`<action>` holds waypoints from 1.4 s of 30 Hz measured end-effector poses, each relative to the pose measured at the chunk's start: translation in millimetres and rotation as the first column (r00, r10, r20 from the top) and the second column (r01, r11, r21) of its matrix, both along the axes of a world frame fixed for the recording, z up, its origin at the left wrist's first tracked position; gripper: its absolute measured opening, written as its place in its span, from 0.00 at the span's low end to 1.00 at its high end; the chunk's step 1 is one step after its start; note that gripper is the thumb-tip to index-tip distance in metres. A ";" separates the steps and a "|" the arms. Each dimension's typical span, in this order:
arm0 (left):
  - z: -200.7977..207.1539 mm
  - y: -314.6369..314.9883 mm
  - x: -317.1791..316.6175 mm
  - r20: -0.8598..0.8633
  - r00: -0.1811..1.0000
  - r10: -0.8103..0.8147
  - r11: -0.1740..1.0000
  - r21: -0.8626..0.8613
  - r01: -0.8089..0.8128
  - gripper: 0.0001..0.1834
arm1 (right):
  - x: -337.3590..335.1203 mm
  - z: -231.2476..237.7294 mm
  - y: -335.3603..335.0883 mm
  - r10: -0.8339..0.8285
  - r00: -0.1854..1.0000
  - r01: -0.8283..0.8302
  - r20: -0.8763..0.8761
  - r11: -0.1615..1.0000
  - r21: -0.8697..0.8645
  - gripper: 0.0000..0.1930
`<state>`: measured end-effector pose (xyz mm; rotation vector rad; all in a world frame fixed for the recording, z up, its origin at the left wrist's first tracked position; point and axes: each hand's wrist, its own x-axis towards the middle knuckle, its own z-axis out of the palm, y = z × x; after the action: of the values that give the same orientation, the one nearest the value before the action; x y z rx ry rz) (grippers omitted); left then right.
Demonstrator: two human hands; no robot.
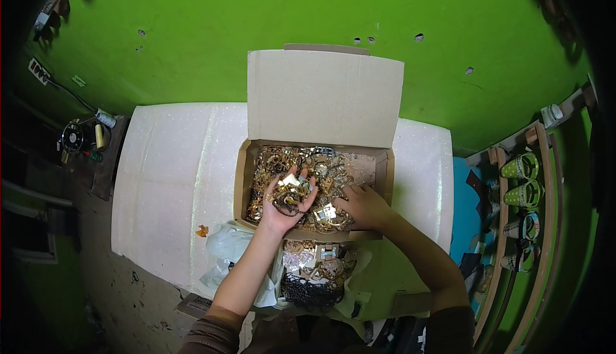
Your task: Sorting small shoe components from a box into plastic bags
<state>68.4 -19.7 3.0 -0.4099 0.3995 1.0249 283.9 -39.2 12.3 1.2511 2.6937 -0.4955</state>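
An open cardboard box [241, 181] holds a heap of loose gold and dark metal fittings [268, 159], some shaped like buckles and chains. Over its left part my left hand [282, 219] is cupped palm up, with gold-coloured metal fittings [290, 185] lying in it and a dark chain-like strand across the palm. My right hand [362, 208] comes in over the right wall, its curled fingers down in the heap beside a shiny square fitting [325, 213]. Its fingertips are partly hidden, and what they grip is too small to tell.
The box's raised lid [326, 94] leans toward the green wall [205, 40]. In front, an opened plastic bag [230, 246] lies by more fittings and black chains [313, 290]. A white sparkly tabletop [173, 181] carries the box. A wooden rack [497, 193] with patterned shoes [523, 193] stands right.
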 end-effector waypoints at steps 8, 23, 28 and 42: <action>-0.4 3.4 3.7 0.025 1.000 0.017 1.000 -0.008 -0.016 0.13 | -1.8 -6.1 0.3 0.189 0.978 -0.181 -0.092 0.979 0.091 0.24; -5.0 4.5 4.3 -0.002 1.000 -0.003 1.000 -0.002 0.003 0.13 | -3.2 -21.3 8.9 0.208 0.962 -0.186 -0.176 0.973 0.135 0.29; -6.7 4.4 4.1 -0.017 1.000 0.007 1.000 -0.010 -0.007 0.13 | -12.6 -23.8 12.4 0.124 0.979 -0.100 -0.165 0.984 0.151 0.28; -12.7 5.0 1.9 -0.014 1.000 0.010 1.000 0.001 -0.010 0.16 | -8.5 -21.4 14.9 0.118 0.993 -0.117 -0.011 0.992 0.045 0.46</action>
<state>70.3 -14.7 -9.7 -0.4042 0.4101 1.0378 275.4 -24.3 -9.1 1.0947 2.7840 -0.4331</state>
